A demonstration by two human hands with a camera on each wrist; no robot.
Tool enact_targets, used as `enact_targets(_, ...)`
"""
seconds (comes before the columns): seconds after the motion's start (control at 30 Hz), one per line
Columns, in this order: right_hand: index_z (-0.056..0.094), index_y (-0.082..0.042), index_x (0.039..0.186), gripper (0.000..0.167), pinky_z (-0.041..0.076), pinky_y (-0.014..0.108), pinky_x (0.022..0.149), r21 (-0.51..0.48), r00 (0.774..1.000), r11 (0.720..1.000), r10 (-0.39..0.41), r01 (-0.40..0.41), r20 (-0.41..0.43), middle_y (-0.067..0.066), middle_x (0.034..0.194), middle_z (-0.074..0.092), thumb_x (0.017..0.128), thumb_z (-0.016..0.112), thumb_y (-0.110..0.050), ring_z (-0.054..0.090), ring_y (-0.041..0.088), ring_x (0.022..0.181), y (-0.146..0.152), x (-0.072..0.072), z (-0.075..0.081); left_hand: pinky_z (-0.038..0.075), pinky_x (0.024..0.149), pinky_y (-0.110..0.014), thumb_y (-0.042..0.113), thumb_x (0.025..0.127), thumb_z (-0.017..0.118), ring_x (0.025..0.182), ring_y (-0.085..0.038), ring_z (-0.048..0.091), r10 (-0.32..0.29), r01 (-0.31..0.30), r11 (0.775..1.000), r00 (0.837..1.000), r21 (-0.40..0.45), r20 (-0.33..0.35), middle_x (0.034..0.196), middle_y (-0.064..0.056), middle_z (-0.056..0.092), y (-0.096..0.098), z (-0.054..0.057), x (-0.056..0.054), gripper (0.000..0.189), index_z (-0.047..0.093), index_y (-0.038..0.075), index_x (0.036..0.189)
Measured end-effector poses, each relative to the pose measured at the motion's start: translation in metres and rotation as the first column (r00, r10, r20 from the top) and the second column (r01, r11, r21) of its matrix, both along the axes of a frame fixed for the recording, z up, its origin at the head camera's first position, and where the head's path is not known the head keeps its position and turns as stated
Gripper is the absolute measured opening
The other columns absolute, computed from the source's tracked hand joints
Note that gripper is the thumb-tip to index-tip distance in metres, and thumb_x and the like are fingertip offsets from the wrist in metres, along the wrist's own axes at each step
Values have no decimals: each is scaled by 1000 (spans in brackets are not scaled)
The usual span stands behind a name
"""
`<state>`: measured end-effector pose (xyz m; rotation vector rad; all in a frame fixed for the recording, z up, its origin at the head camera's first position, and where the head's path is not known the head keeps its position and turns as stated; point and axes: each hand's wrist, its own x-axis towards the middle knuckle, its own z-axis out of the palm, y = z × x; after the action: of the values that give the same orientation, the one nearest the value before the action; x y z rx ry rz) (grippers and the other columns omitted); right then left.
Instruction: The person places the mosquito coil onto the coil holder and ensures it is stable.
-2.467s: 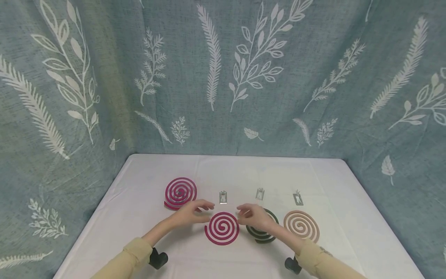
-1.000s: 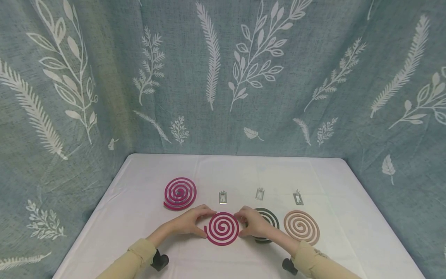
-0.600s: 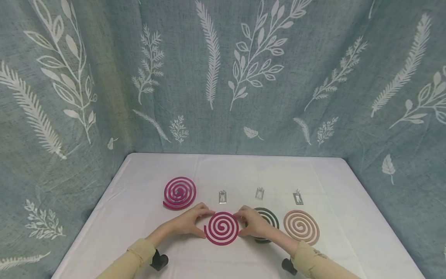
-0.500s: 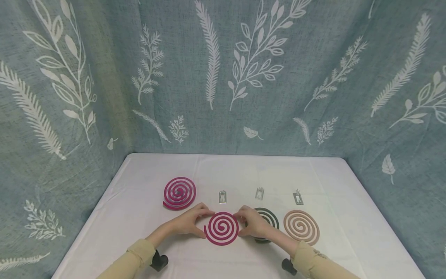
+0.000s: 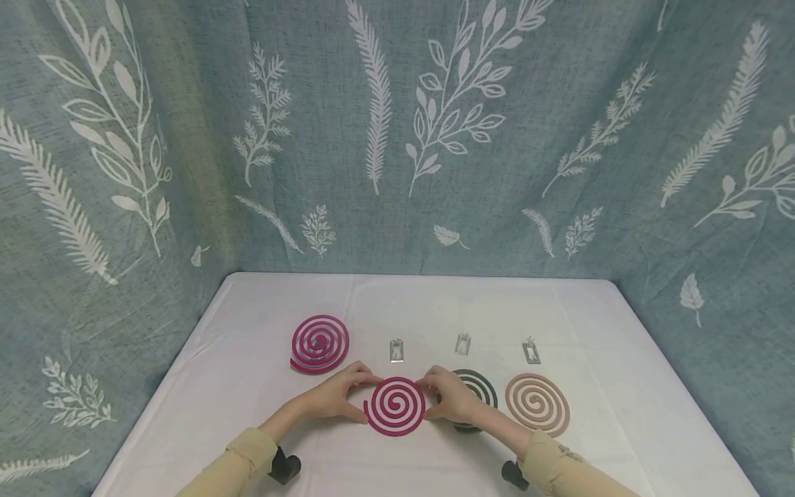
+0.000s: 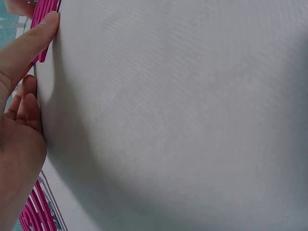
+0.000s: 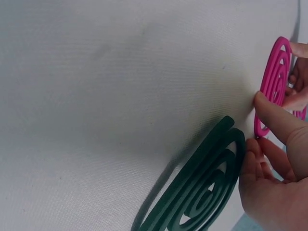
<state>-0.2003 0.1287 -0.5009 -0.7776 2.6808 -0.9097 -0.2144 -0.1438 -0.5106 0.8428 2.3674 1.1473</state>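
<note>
Between my two hands is a pink mosquito coil (image 5: 395,405), flat and low over the white cloth. My left hand (image 5: 338,393) holds its left rim, index fingertip at the upper edge and thumb at the lower left. On the opposite side my right hand (image 5: 453,395) pinches the rim with thumb and index finger, as the right wrist view shows. Under and beside that hand lies a dark green coil (image 7: 202,149), partly hidden in the head view. The left wrist view catches only the pink coil's edge (image 6: 43,54) by the thumb.
Farther back left, another pink coil (image 5: 319,342) sits with grey metal showing under its centre. Small metal coil stands (image 5: 397,351) lie in a row behind the coils. A tan coil (image 5: 533,400) lies at the right. A patterned blue curtain (image 5: 410,235) rises behind the table.
Both hands came down from beside the pink coil onto its rim, the left thumb moving to its lower left. Over the last second the hands and coil have hardly moved.
</note>
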Motion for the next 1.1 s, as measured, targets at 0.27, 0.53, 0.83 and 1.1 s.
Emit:
enact_targets(0.27, 66, -2, 114, 46, 48, 24, 74, -18, 1000, 1000, 13, -13, -7, 4, 94, 58, 70, 81, -8, 55, 18, 86, 1, 0, -1, 38, 105, -31, 18, 73, 81, 111, -20, 47, 6, -6, 999, 1000, 36, 3, 114, -3, 52, 0, -2, 1, 58, 59, 10, 127)
enact_targets(0.53, 67, -3, 112, 44, 49, 26, 76, -39, 1000, 999, 11, -12, -5, 3, 95, 58, 71, 80, -8, 56, 18, 89, 1, 2, -1, 41, 104, -29, 19, 76, 79, 111, -22, 49, 12, -11, 998, 1000, 68, -3, 116, -5, 54, 0, -3, 1, 56, 58, 9, 128)
enact_targets(0.83, 58, -2, 122, 55, 50, 29, 80, -19, 1000, 1000, -12, 12, 10, 4, 99, 58, 72, 80, -10, 57, 18, 92, 1, 3, -4, 42, 104, -26, 19, 77, 78, 109, -21, 51, 22, -22, 998, 1000, 52, -2, 116, -6, 55, 0, -3, 1, 64, 52, 5, 133)
enact_targets(1.1, 62, 0, 119, 51, 49, 26, 78, -4, 999, 1000, -27, 27, 20, 1, 96, 56, 72, 80, -13, 53, 13, 88, 0, 2, -2, 39, 107, -33, 21, 76, 79, 112, -19, 46, 23, -23, 1000, 1000, 12, 15, 114, 1, 50, 1, -2, 1, 60, 56, 10, 130)
